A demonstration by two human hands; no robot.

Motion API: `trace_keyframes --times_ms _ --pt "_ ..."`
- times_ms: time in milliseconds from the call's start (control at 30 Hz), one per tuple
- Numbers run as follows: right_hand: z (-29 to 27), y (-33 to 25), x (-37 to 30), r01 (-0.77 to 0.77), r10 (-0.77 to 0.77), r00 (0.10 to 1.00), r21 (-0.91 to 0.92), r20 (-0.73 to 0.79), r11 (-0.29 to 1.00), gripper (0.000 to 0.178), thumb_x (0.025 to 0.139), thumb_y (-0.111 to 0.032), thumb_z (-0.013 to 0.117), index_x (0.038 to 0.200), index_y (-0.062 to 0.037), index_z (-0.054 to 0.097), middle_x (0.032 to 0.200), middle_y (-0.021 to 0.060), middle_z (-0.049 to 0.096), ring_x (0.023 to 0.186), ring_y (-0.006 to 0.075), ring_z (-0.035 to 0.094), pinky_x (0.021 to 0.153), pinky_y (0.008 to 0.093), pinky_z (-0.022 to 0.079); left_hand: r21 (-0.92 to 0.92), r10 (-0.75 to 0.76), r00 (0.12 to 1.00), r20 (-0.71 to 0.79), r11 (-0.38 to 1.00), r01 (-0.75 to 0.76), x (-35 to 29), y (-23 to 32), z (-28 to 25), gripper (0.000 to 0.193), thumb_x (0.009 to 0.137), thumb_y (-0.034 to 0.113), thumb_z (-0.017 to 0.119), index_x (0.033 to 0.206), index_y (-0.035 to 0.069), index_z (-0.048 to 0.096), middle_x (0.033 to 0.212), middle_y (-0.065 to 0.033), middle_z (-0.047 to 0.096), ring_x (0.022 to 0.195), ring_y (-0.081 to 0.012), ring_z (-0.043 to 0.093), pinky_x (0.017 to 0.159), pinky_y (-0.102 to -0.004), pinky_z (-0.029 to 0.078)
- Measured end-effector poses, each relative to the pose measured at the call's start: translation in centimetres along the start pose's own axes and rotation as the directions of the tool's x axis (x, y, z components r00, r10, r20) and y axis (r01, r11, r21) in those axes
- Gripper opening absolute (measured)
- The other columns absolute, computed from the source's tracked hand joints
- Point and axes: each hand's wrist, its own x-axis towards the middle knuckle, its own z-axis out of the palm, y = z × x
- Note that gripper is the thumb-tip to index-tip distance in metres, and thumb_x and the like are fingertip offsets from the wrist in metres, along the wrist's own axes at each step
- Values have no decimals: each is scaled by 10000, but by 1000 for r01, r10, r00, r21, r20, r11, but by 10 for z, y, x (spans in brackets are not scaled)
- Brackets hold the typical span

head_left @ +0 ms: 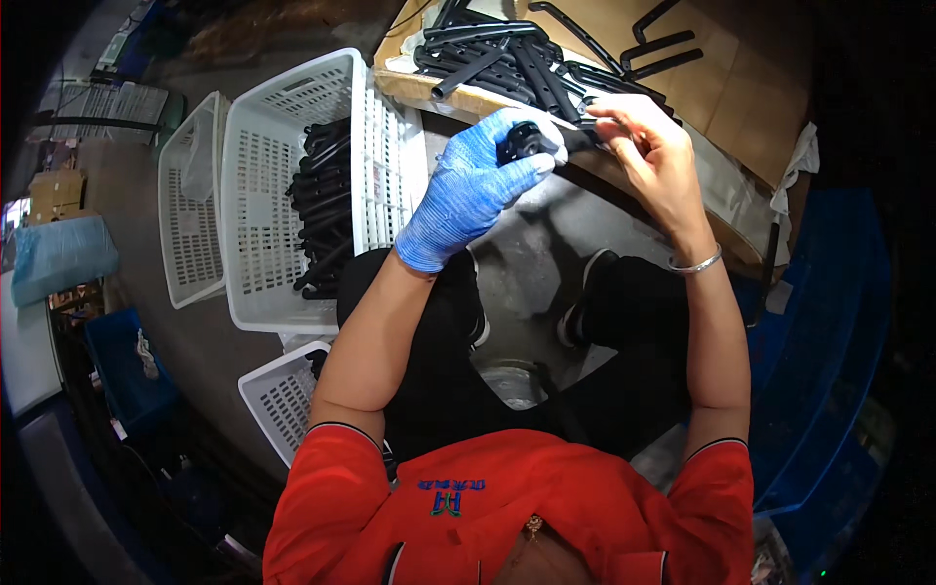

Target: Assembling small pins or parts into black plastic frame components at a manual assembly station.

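Note:
In a blue knit glove, my left hand [468, 185] is wrapped round a black tubular part [522, 142] whose rounded, clamp-like end points toward me. The part's darker shaft runs right, toward my bare right hand [651, 146]. There the thumb and fingers are pinched together by the shaft; whatever sits between the fingertips is too small to make out. Just beyond both hands lies a heap of black tubes [497, 63], some with drilled holes, on a cardboard-covered surface [736, 83]. A few bent tubes [668, 49] rest apart on the right.
At my left stands a white slatted basket [258, 195] holding stacked black tubes [327, 205]. Another white basket [190, 234] is beyond it, and a smaller one [278, 400] by my thigh. Blue bins [829, 322] line the right side. The cardboard's near edge passes under my hands.

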Motion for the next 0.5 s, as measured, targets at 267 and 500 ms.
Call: trace_keyframes --times_ms 267,500 --pt "-11 -10 -3 19 -26 955 26 296 999 258 751 -17 673 1003 -11 622 730 49 562 694 109 569 624 240 440 -56 242 970 1 969 -241 0 -15 -21 215 800 -62 565 978 56 595 1017 -34 597 876 -92 552 777 -230 462" --pt "-3 -28 -8 124 -98 974 -117 205 985 255 719 -103 736 897 2 587 751 80 548 659 169 527 603 276 425 -210 141 983 -120 964 -164 2 -5 -15 353 820 41 582 1163 32 499 1085 -84 579 848 -98 584 730 -194 501"
